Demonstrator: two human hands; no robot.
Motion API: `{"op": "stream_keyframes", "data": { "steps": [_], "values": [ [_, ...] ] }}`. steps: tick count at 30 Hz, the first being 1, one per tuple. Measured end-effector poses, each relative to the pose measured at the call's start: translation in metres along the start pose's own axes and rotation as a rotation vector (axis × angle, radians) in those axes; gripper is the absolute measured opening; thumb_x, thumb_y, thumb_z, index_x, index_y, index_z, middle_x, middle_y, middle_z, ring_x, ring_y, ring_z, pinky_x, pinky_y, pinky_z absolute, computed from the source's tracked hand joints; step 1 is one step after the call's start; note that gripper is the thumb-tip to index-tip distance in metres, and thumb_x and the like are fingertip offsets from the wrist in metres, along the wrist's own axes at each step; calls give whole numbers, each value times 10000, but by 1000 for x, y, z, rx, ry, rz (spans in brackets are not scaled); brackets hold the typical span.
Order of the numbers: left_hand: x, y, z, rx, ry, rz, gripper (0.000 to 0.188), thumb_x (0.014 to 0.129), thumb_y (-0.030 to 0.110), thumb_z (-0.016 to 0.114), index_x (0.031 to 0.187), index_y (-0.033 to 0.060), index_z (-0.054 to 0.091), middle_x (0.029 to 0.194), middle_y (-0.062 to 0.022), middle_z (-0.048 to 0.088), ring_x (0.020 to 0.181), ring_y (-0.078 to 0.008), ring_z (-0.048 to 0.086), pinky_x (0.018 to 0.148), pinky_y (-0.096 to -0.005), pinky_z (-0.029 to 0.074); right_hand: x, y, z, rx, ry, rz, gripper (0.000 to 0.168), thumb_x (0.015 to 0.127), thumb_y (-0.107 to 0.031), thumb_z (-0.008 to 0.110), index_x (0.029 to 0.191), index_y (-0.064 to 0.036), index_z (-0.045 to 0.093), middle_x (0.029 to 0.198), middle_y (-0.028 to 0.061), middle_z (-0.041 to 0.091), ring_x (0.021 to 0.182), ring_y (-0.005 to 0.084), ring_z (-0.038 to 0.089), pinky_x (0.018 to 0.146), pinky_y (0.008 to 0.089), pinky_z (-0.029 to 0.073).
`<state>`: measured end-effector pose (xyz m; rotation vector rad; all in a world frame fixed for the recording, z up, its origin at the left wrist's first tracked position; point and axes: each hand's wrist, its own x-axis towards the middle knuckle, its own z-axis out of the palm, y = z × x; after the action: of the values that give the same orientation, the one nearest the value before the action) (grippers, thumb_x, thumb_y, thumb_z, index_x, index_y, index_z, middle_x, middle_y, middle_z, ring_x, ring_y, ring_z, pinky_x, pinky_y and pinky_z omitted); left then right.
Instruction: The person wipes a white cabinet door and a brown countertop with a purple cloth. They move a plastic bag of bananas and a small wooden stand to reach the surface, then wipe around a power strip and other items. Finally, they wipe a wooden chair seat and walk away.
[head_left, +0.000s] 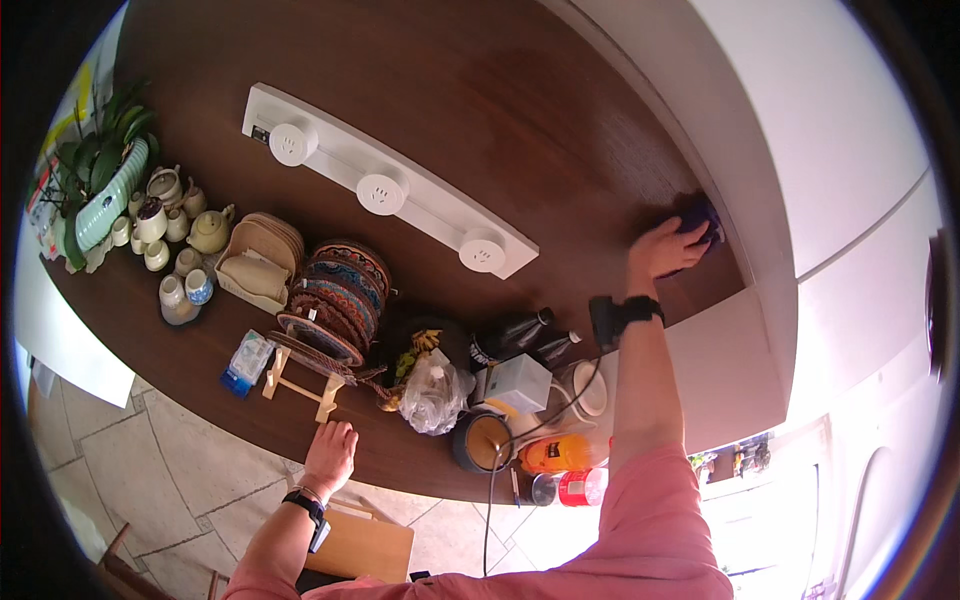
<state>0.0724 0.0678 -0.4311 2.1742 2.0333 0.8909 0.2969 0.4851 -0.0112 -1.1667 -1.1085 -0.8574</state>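
Note:
My right hand (667, 247) presses a dark purple cloth (701, 225) against the dark brown wooden back panel (555, 142), high at the right, beside the white cabinet edge. Part of the cloth is hidden under the palm. Near the front edge of the brown counter, my left hand (331, 455) rests with its fingers curled, just below a small wooden rack (300, 386). No object shows in it. Patterned round mats or plates (337, 300) stand in a row behind that rack. A white strip with round sockets (382, 193) runs across the panel.
Left on the counter are a potted plant (112, 195), a teapot (211, 229), small jars and a holder of wooden coasters (262, 262). Toward the right stand a plastic bag (435, 394), dark bottles (514, 337), a white box (519, 384) and an orange bottle (556, 454). A cable (491, 510) hangs in front.

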Motion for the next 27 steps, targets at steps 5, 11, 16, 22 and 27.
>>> {"op": "stream_keyframes", "data": {
  "steps": [5, 11, 16, 22, 27],
  "values": [
    [0, 0, -5, -49, 53, 3, 113, 797, 85, 595, 906, 59, 579, 984, -96, 546, 935, -272, 536, 871, -396, 446, -32, -100, -3, 31, 27, -268, 612, 858, -266, 685, 1392, -97, 440, 1435, 273, 361, 1267, 450, 395, 1054, 569, 332],
    [-2, -1, -4, -114, 57, -12, 80, 825, 68, 583, 899, 53, 559, 948, -102, 539, 903, -293, 537, 818, -419, 459, -35, -107, -49, 148, -616, -1104, 684, 765, -227, 761, 1387, -275, 481, 1483, 77, 360, 1365, 368, 296, 1113, 603, 269],
    [2, 3, -7, -112, 69, -22, 87, 814, 50, 575, 896, 63, 548, 957, -103, 531, 907, -296, 530, 821, -419, 460, 18, 11, -55, -93, -551, -839, 630, 838, -182, 687, 1417, -203, 441, 1510, 135, 313, 1400, 363, 268, 1159, 544, 236],
    [2, 5, -3, -136, 75, -4, 69, 837, 40, 562, 897, 61, 534, 958, -103, 525, 909, -304, 524, 836, -410, 466, 42, 180, -28, -130, -331, 12, 606, 987, -319, 503, 1526, -162, 275, 1518, 254, 268, 1360, 463, 340, 1098, 542, 336],
    [2, 5, -1, -105, 62, 0, 70, 839, 39, 551, 902, 58, 528, 959, -106, 522, 906, -311, 519, 837, -418, 464, 24, 94, 9, -217, -274, 527, 733, 972, -358, 543, 1547, -103, 165, 1448, 368, 291, 1314, 492, 344, 1017, 572, 407]
  ]
}}
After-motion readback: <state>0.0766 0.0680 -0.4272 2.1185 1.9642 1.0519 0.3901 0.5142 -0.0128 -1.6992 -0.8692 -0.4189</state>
